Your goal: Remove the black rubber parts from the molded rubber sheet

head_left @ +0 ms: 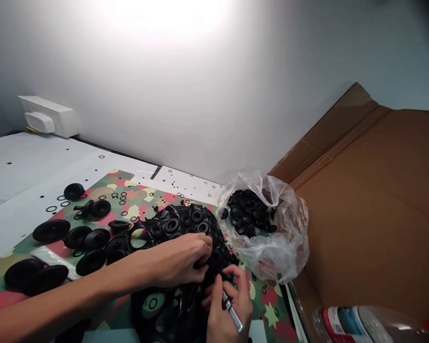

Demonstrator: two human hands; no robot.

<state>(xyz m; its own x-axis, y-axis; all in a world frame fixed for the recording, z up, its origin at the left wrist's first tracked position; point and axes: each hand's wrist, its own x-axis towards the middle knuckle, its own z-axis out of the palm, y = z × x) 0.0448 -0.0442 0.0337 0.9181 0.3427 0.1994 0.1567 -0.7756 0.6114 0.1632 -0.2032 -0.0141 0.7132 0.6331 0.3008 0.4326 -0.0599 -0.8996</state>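
A dark, shiny mass of moulded black rubber parts (186, 221), with ring shapes and holes in it, lies on the patterned mat. My left hand (191, 257) reaches across it from the left, fingers curled down onto the rubber; its fingertips are partly hidden. Close by on the right, my right hand (230, 305) is closed around a slim silver hand tool (232, 312). The tool's rear end points down toward me, and its working tip is hidden among the fingers and the rubber. Both hands meet at the right side of the black mass.
Loose black rubber discs (52, 231) and thin rings (123, 195) lie on the camouflage-patterned mat (271, 314). A clear plastic bag (289, 238) holds many small black parts. At right stand a cardboard box (375, 205) and a plastic bottle (357, 324). A wall rises behind.
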